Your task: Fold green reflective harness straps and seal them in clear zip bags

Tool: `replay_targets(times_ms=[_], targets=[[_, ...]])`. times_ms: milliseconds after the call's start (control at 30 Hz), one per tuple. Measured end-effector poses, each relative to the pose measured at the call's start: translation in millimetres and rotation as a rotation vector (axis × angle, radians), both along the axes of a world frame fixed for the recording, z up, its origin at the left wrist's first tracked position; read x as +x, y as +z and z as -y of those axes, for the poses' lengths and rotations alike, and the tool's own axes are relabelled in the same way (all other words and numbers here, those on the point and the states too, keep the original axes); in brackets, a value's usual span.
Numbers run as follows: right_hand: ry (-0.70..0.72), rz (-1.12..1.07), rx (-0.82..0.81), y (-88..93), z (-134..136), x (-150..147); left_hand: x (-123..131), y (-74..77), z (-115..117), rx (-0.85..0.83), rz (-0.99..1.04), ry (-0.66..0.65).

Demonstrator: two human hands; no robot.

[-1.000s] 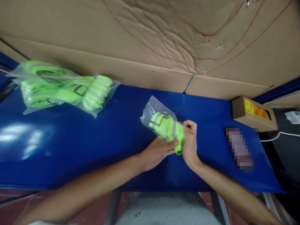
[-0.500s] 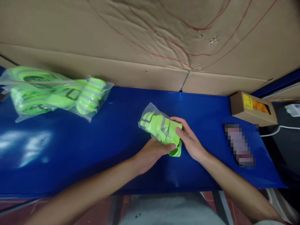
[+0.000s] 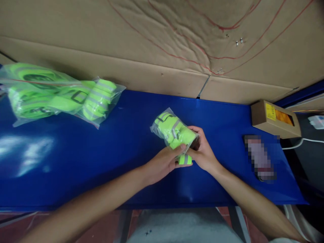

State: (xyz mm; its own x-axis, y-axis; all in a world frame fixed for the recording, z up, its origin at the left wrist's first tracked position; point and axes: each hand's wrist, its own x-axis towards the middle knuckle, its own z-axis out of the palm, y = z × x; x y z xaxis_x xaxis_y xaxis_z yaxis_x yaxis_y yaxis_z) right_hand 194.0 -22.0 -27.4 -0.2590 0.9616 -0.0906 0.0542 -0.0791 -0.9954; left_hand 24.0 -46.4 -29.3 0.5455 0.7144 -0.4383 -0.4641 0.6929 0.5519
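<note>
A fluorescent yellow-green reflective belt point(image 3: 170, 126), rolled up with grey stripes and a dark buckle, sits mostly inside a clear plastic bag point(image 3: 155, 128). Both hands hold this bundle above the blue table. My left hand point(image 3: 168, 162) grips its near lower side, thumb on top and fingers beneath. My right hand point(image 3: 204, 152) is closed around the bag's right end, its thumb close to the left thumb. A short striped piece of belt shows below the bag, by the left fingers. The right fingertips are partly hidden behind the bundle.
On the left of the blue table point(image 3: 101, 152) lie larger clear bags of green reflective belts point(image 3: 45, 91). A small cardboard box point(image 3: 274, 118) and a blurred-out phone-like object point(image 3: 259, 157) are on the right. A cardboard-covered wall point(image 3: 126, 50) with red lines stands behind.
The bag's right end now covers more of the belt. My right thumb has moved lower, towards the left thumb, and the belt piece underneath has shifted left. The view has shifted slightly.
</note>
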Motion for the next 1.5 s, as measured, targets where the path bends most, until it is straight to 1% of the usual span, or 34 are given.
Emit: replay_targets(times_ms=[67, 100, 133, 167, 233, 267, 300, 333, 400, 467, 567, 667, 733, 867, 967, 1033, 1100, 1133, 1167, 1200, 1300, 1400, 1500], targets=[[-0.065, 0.064, 0.051, 1.0, 1, -2, 2, 2.3, 2, -0.003, -0.012, 0.026], [-0.055, 0.089, 0.061, 2.5, 1, 0, 2, 3.7, 2, -0.001, -0.015, 0.034], [-0.011, 0.104, 0.061, 4.8, 0, 3, 2, 5.0, 2, 0.001, -0.014, 0.041], [0.064, 0.109, 0.052, 7.5, -1, 8, 1, 6.3, 2, 0.005, -0.011, 0.045], [0.257, 0.115, 0.027, 13.0, -3, 19, -2, 8.4, 0, 0.019, 0.007, 0.036], [0.332, 0.133, 0.030, 15.0, -4, 24, -3, 9.1, -2, 0.029, 0.016, 0.027], [0.365, 0.167, 0.050, 15.9, -5, 27, -5, 9.5, -3, 0.039, 0.021, 0.021], [0.355, 0.212, 0.082, 15.8, -5, 28, -6, 9.6, -5, 0.048, 0.023, 0.019], [0.250, 0.285, 0.138, 12.8, -3, 24, -6, 8.8, -6, 0.059, 0.028, 0.023], [0.152, 0.292, 0.142, 8.4, -1, 16, -5, 7.3, -6, 0.062, 0.031, 0.033], [0.049, 0.311, 0.145, 3.3, 5, 3, 0, 5.5, -1, 0.072, 0.010, 0.052], [-0.089, 0.456, 0.221, 1.1, 10, -6, 7, 5.6, 5, 0.072, 0.003, 0.066], [-0.141, 0.545, 0.251, -0.3, 12, -8, 11, 6.3, 9, 0.056, 0.015, 0.059], [-0.147, 0.631, 0.271, -3.2, 11, -7, 14, 7.3, 10, 0.049, 0.051, 0.040], [-0.113, 0.604, 0.245, -0.5, 10, -3, 11, 8.0, 8, 0.061, 0.046, 0.033], [-0.017, 0.495, 0.211, 4.3, 8, 1, 8, 8.2, 6, 0.065, 0.028, 0.051], [0.143, 0.341, 0.164, 9.0, 6, 5, 6, 7.8, 4, 0.058, 0.008, 0.082], [0.201, 0.272, 0.137, 10.3, 5, 7, 5, 7.2, 3, 0.055, 0.001, 0.094], [0.224, 0.219, 0.111, 10.6, 4, 8, 4, 6.4, 2, 0.055, -0.004, 0.098], [0.212, 0.187, 0.090, 9.8, 3, 8, 4, 5.4, 1, 0.059, -0.009, 0.097], [0.079, 0.194, 0.081, 2.9, 3, 4, 5, 2.3, 2, 0.079, -0.015, 0.083], [-0.037, 0.311, 0.132, -2.5, 6, -5, 7, 1.2, 5, 0.083, -0.014, 0.100], [-0.130, 0.430, 0.177, -3.1, 8, -9, 11, 2.7, 9, 0.078, -0.009, 0.116]])
